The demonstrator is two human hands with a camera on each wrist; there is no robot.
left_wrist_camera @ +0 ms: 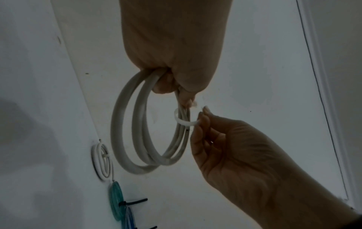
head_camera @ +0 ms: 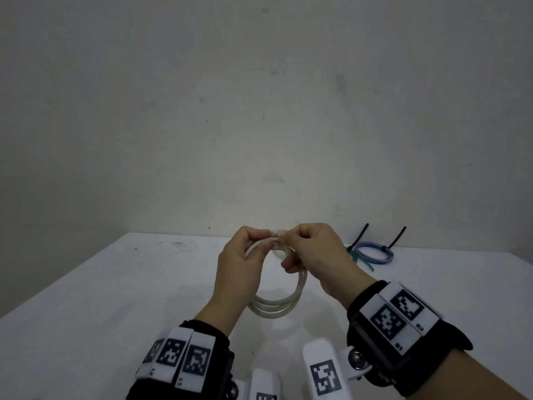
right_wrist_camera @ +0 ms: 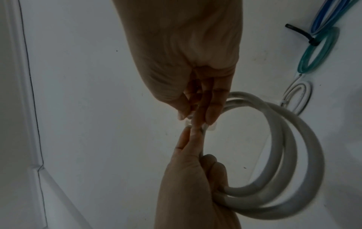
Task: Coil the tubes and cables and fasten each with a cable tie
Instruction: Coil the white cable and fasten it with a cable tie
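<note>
Fastening step under way, frame centre: left hand (head_camera: 240,256) gripping white cable coil (left_wrist_camera: 133,131) above table (head_camera: 115,284); right hand (head_camera: 314,252) pinching white cable tie (left_wrist_camera: 185,121) looped round strands. Next, likely: threading tail, pulling snug.

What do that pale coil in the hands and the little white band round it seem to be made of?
The pale coil looks like matte, rubbery plastic hose: it bends smoothly into even loops. The white band seems to be thin, slightly translucent nylon, like a cable tie; it forms a loose ring.
</note>
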